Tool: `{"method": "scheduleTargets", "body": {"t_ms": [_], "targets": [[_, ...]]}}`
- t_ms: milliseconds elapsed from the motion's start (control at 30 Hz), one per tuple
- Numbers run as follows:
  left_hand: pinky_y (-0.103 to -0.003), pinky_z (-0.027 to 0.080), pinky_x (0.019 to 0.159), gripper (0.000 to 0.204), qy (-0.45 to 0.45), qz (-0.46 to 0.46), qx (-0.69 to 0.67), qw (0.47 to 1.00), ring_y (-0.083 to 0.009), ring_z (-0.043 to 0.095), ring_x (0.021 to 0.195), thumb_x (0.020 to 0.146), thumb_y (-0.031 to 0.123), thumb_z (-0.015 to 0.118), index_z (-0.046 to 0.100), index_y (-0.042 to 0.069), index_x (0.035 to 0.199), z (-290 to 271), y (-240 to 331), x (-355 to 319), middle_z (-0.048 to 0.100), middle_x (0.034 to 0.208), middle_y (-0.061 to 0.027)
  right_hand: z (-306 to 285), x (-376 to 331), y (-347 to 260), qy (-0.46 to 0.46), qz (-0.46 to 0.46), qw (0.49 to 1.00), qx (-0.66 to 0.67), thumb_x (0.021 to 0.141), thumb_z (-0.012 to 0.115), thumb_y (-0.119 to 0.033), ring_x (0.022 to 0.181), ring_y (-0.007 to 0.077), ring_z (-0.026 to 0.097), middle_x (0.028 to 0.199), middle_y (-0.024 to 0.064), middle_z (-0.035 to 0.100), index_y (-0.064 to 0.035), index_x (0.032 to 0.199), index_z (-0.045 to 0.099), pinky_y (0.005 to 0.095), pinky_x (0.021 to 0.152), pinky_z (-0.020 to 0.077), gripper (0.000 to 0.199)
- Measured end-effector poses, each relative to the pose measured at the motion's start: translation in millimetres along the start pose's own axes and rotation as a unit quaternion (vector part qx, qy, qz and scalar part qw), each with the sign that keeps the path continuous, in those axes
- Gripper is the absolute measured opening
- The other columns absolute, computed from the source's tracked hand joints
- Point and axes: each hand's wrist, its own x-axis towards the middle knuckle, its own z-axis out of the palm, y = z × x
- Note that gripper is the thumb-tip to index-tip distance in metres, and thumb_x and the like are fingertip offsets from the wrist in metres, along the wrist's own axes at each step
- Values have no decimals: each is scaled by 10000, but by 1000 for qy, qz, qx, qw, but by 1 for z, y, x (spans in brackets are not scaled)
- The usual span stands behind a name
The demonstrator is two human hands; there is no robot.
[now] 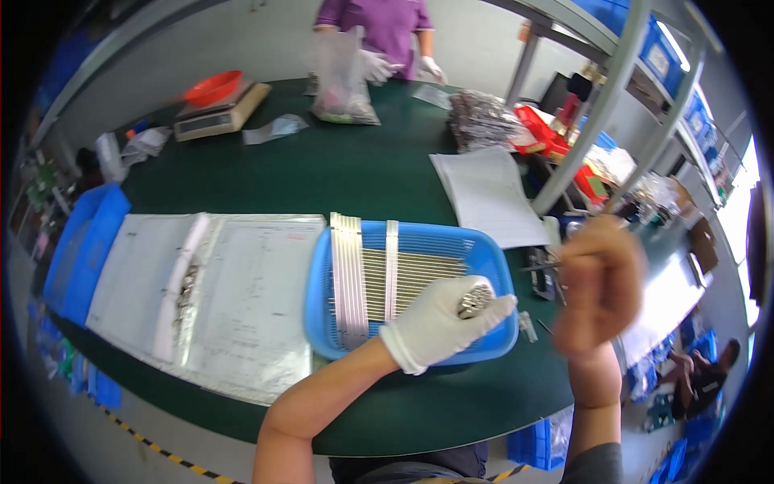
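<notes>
Table (339, 173): dark green, long, takes up most of the view. Open binder (218, 282) of clear sheet pockets lies left of centre, touching the tray's left rim.

Tray (492, 258): blue slotted plastic basket, front centre. Rows of thin metal strips (403, 278) lie flat in it, with a denser stack along its left side. Judgement: strips are light, springy, easily bent; lift by the ends or slide several together, no pinching mid-span.

Left hand (439, 323): white glove, over the tray's front right corner, fingers curled round a small heap of shiny metal parts (474, 298) cupped in the palm. Judgement: parts are tiny, hard and slick, heavy for their size as a heap; they roll and spill if the palm tilts. Keep it cupped and level.

Right hand (597, 286): bare, motion-blurred, just right of the tray, raised off the table. Fingers closed on tweezers (542, 264), tips pointing left toward the tray. Judgement: take parts singly with light pressure; a hard squeeze shoots them out.

Far edge: another person's gloved hands at a clear bag (343, 81).
</notes>
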Motion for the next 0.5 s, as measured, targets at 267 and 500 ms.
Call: {"method": "scheduleTargets", "body": {"t_ms": [267,500], "targets": [[-247,359,408,326,143,70,-57,986,-75,408,456,902,341,580,506,64,746,-6,-14,23,451,588,8,-24,-75,50,306,215,927,23,971,444,-199,559,38,311,655,-6,427,-2,912,566,198,482,213,239],[-257,311,318,309,277,-63,1,959,-103,361,347,895,302,550,448,85,700,-54,-11,34,380,517,0,-19,-81,105,231,239,935,124,978,447,-224,605,50,309,690,-21,409,-27,1069,615,191,539,228,275]]}}
